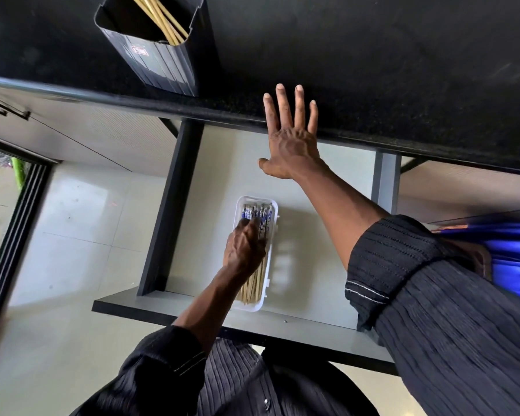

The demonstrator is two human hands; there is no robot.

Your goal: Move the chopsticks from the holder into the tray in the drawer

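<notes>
Head view: one tray (271,235); one holder (162,60); two hands, left (243,249), right (291,142).

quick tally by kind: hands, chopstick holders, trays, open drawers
hands: 2, left and right
chopstick holder: 1
tray: 1
open drawer: 1
total: 5

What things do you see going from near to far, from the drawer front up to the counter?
Drawer front → white tray of chopsticks, left hand on them → right hand at the counter edge → black holder.
</notes>
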